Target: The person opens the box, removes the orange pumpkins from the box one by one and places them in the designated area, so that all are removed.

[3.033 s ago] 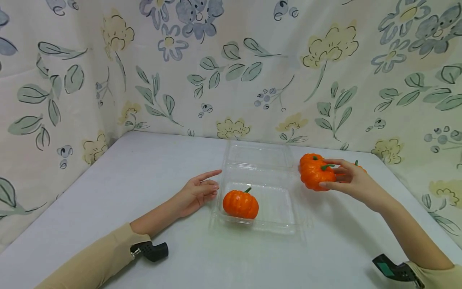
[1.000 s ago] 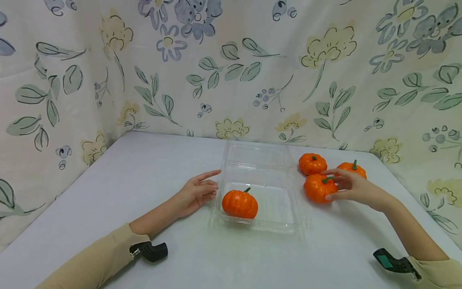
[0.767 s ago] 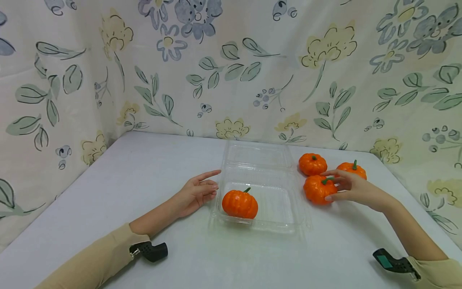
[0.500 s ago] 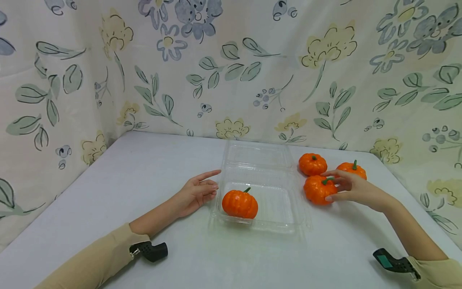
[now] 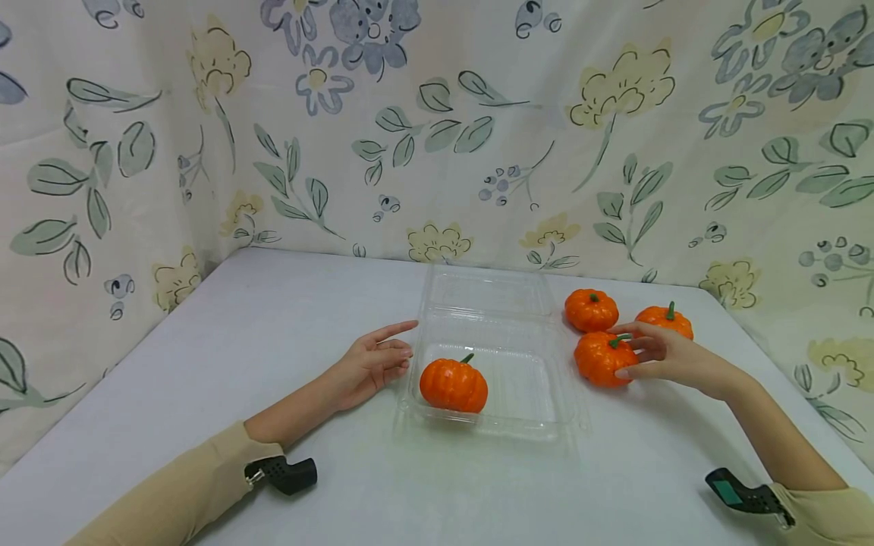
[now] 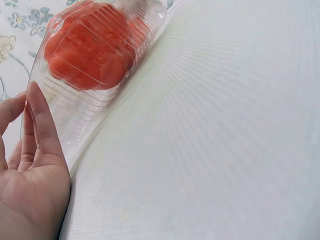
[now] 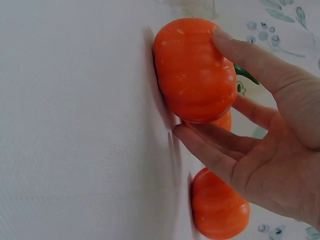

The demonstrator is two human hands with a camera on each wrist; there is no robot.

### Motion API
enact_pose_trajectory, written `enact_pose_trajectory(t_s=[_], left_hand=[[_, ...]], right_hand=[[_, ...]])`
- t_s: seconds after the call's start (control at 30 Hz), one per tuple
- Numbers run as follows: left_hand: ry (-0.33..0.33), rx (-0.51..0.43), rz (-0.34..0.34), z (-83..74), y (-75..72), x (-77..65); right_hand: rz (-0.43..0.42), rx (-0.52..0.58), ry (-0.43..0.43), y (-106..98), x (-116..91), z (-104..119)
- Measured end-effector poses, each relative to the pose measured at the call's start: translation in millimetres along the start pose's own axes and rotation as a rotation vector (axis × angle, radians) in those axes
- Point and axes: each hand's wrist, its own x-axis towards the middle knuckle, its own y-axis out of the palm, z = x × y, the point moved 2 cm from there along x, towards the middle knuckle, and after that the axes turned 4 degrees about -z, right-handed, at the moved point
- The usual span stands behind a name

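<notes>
A small orange pumpkin (image 5: 454, 387) with a green stem sits in the left part of a clear plastic clamshell box (image 5: 522, 390), whose lid lies open toward the back. My left hand (image 5: 369, 371) is beside the box's left wall, fingers extended; in the left wrist view its fingertips (image 6: 36, 95) are right at the clear wall. To the right of the box, my right hand (image 5: 672, 360) holds another pumpkin (image 5: 602, 359) low at the table. The right wrist view shows the thumb across this pumpkin (image 7: 192, 70) and the other fingers around its far side.
Two more pumpkins stand at the back right: one pumpkin (image 5: 591, 310) just behind the held one, the other pumpkin (image 5: 665, 319) partly hidden by my right hand. A white table (image 5: 328, 303) lies beneath, with a floral curtain (image 5: 437, 136) behind it.
Over three seconds my right hand has brought its pumpkin down and nearer the front, uncovering the pumpkin behind. In the last second it has hardly moved. My left hand has stayed put.
</notes>
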Motion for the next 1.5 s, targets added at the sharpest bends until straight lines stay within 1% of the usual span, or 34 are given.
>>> enact_pose_trajectory(t_s=[0.33, 0.63, 0.87, 1.17, 1.5], left_hand=[[-0.002, 0.000, -0.001, 0.5, -0.4, 0.5], [-0.008, 0.001, -0.005, -0.4, 0.7, 0.1], [-0.009, 0.006, -0.007, -0.5, 0.4, -0.1], [-0.007, 0.007, -0.009, 0.1, -0.1, 0.4], [-0.010, 0.010, -0.013, 0.0, -0.1, 0.5]], right_hand=[[-0.002, -0.006, -0.025, -0.9, -0.2, -0.5], [-0.012, -0.011, -0.030, -3.6, -1.7, 0.6], [-0.033, -0.027, -0.061, -8.8, -4.7, 3.8], [-0.074, -0.072, -0.076, -14.5, -6.9, 7.8], [-0.118, -0.096, -0.061, -21.8, -11.2, 17.3]])
